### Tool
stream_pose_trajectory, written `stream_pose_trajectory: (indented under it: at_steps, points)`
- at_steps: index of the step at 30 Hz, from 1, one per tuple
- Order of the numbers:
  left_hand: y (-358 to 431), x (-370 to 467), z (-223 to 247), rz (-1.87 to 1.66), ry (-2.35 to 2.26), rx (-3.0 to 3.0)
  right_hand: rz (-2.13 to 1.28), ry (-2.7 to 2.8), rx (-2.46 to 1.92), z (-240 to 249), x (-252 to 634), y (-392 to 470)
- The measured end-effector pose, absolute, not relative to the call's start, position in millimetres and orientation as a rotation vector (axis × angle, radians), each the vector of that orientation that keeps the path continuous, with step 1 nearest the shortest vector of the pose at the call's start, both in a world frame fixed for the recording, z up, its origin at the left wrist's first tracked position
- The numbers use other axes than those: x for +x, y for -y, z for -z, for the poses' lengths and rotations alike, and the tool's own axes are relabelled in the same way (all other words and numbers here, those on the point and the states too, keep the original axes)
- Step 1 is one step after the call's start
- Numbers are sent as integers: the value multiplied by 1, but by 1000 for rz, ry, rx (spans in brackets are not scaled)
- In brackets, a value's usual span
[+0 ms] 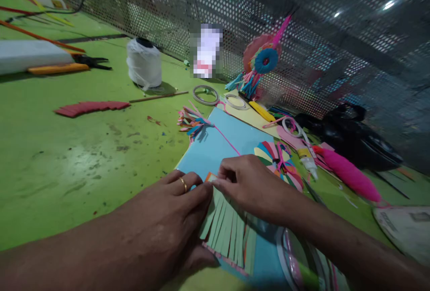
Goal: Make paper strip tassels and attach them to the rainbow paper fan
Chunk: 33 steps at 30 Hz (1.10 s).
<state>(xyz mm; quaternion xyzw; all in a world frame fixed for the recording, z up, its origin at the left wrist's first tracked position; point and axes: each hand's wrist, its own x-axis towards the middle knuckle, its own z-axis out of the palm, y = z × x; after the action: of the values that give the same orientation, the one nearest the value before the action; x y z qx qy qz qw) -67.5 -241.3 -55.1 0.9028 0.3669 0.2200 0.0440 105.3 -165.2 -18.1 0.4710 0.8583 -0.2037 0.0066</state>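
A fringe of pale green paper strips (226, 230) hangs between my hands, with orange and pink layers showing at its edges. My left hand (178, 210), a ring on one finger, is closed on the left end of the fringe's uncut top edge. Thumb and fingers of my right hand (245, 183) pinch that same edge close beside it. Beneath lies a light blue sheet (223, 136). A multicoloured paper tassel (195, 120) on a pink string rests at its far left corner. Beyond my right hand is a rosette of coloured paper strips (277, 158).
A white thread spool (144, 64), tape rolls (205, 95) and red paper on a stick (92, 108) lie beyond. Rightward are a glue bottle (307, 163), pink yarn (351, 172) and a black bag (356, 136). A perforated metal screen (161, 8) borders the green table (83, 170).
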Motion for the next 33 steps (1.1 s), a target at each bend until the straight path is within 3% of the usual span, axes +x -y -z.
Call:
stream_pose_trajectory:
  at_steps: [7, 33]
  points:
    - [244, -67, 63, -656, -1128, 2729, 577, -2580, 1499, 10, 95, 162]
    - [244, -69, 62, -565, -1105, 2687, 1149, -2467, 1426, 11, 113, 154]
